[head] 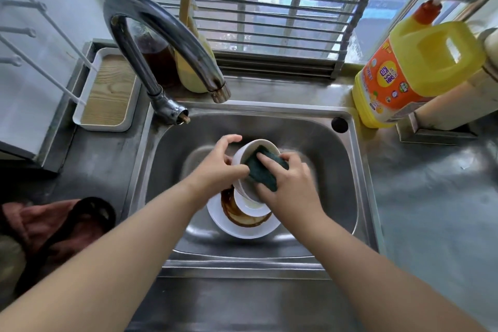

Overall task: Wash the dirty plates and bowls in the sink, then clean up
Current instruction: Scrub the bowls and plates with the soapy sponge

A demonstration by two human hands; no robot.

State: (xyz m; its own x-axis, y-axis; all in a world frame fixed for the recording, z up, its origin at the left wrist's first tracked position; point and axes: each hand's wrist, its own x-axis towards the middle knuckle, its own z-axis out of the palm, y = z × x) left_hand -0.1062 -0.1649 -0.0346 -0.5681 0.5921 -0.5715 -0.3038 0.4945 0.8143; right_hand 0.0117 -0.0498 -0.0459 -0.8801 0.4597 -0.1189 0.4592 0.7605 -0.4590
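Note:
Over the steel sink (336,178) my left hand (218,164) grips a white bowl (246,151) by its side, tilted toward me. My right hand (291,186) holds a dark green scouring sponge (265,168) against the bowl's rim and inside, one finger lying across the sponge. Below the bowl, on the sink floor, lies a white plate (242,232) smeared with brown sauce, with another white dish (250,207) stacked on it.
A curved tap (161,32) arches over the sink's back left; no water runs from it. A yellow detergent jug (412,73) stands at the back right. A white tray (107,94) sits at the left. A reddish cloth (54,224) lies at the near left.

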